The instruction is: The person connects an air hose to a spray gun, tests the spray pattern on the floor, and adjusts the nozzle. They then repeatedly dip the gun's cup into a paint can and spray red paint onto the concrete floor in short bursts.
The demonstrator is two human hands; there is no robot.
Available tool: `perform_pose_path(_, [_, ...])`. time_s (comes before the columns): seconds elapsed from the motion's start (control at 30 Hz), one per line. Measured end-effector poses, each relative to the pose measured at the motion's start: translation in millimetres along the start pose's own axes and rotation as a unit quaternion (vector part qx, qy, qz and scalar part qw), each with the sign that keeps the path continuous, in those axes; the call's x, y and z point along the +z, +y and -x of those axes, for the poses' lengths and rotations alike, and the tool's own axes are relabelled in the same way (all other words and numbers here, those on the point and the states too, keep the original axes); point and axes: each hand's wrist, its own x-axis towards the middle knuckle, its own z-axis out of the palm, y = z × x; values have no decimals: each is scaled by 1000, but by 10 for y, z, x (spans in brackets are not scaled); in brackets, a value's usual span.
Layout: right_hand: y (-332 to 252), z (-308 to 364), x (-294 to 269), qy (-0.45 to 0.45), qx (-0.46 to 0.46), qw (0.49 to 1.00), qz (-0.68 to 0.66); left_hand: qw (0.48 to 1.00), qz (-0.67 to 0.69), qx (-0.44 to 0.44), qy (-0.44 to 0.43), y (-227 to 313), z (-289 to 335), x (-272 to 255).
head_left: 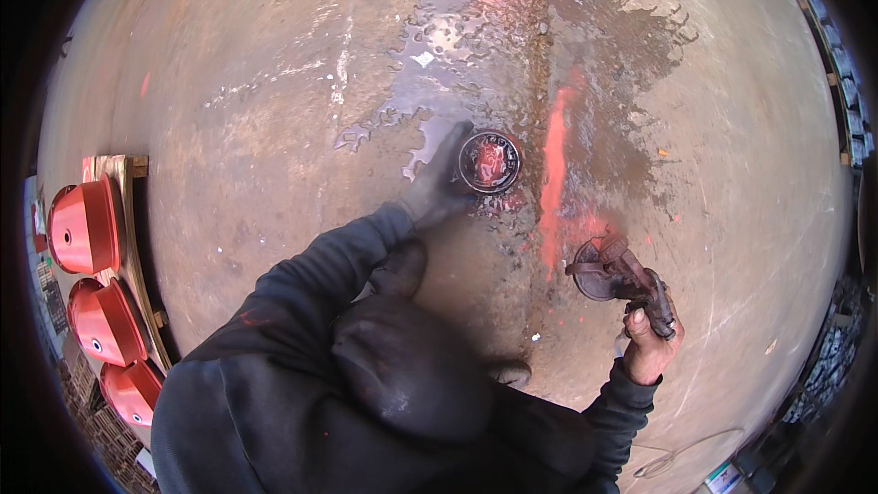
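My left hand (435, 185), in a dark grey glove, is closed around the side of a round metal cup (490, 163). The cup's open mouth faces up, with a black rim and glossy red liquid inside. My bare right hand (649, 349) grips the handle of a paint spray gun (615, 273) off to the right. The gun is caked in dark reddish paint, and the round lid at its front is apart from the cup.
Wet puddles (430, 46) and a bright red paint streak (554, 169) mark the concrete floor. Red tapered metal shells (87, 229) stand on a wooden pallet at the left. Stacked goods (846, 82) line the far right, and a thin cable (681, 450) lies at the lower right.
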Motion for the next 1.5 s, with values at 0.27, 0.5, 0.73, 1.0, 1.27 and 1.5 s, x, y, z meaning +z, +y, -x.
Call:
perform_pose_path(0.27, [-146,-52,171,-37,-3,999,11,998,64,-6,-24,146,94,-178])
perform_pose_path(0.5, [-121,-65,258,-91,-60,992,58,996,54,42,55,678,156,-397])
perform_pose_path(0.73, [-144,-37,522,-160,-145,960,180,933,-49,332,-130,1711,115,-82])
perform_pose_path(1.0, [-235,138,572,-164,-113,957,211,894,-198,208,-343,1991,175,447])
perform_pose_path(1.27, [-25,303,-75,-191,-171,939,231,917,-75,225,-320,2017,196,246])
perform_pose_path(1.5, [494,725,-187,-189,-8,979,80,917,34,91,-387,2021,195,54])
